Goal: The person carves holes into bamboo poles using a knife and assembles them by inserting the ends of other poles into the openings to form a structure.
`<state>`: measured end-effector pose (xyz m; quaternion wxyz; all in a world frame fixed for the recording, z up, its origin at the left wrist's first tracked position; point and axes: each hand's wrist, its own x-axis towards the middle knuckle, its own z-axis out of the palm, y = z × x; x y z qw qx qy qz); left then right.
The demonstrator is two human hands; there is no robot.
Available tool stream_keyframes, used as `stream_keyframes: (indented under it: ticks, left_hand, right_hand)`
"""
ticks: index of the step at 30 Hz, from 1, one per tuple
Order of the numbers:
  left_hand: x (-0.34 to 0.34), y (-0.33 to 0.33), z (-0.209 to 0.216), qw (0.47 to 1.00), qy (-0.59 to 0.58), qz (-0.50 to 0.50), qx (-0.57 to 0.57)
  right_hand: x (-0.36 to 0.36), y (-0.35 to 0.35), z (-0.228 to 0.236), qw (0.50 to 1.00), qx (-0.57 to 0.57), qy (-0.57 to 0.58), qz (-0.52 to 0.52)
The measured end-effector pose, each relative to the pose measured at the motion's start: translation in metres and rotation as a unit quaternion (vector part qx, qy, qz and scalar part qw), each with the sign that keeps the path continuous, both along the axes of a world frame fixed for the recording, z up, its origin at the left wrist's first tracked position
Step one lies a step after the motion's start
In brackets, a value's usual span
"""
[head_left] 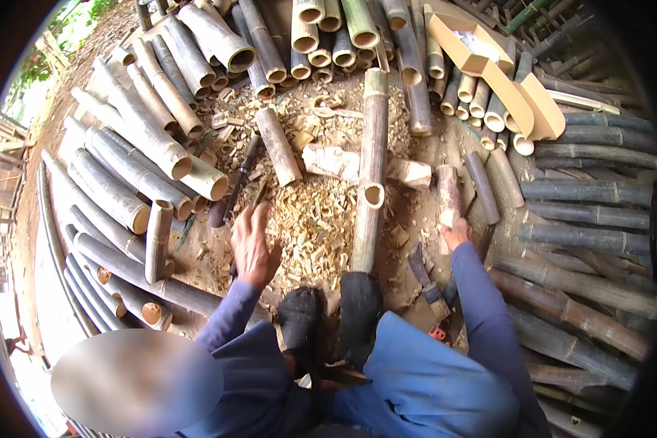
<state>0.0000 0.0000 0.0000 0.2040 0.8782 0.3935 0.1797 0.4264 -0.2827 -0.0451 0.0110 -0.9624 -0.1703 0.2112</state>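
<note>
My left hand [251,247] hovers over or rests on the ground left of a heap of wood chips [317,230], fingers stretched out. A thin stick-like piece [260,193] shows just past its fingertips; whether they touch it is unclear. Beside it lies a long dark tool [242,179]. My right hand [457,235] closes round the near end of a short, round wooden club [447,196]. Between my hands, a bamboo pole [374,124] with a cut hole lies across a pale log [332,162]. Its near end meets my dark-covered right foot [361,296].
Cut bamboo tubes [146,135] lie in rows at left and far side. Darker poles [591,193] are stacked at right. An open cardboard box [456,47] sits at far right. A bladed hand tool [425,276] lies near my right forearm. A short bamboo tube [277,146] lies ahead.
</note>
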Motion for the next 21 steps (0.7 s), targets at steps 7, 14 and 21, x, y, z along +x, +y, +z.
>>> stream_keyframes:
  ticks: [7,14,21]
  left_hand:
    - [0.15,0.058,-0.008,0.981,0.053,-0.163,0.089]
    - [0.179,0.053,-0.037,0.971,0.096,-0.206,0.069]
    - [0.131,0.016,-0.039,0.977,0.092,-0.191,0.026]
  right_hand:
    - [-0.009,0.019,0.011,0.999,-0.015,-0.031,-0.01]
    - [-0.011,0.01,0.015,1.0,-0.007,-0.011,-0.018]
    - [-0.02,0.019,0.023,1.0,0.002,0.0,-0.016]
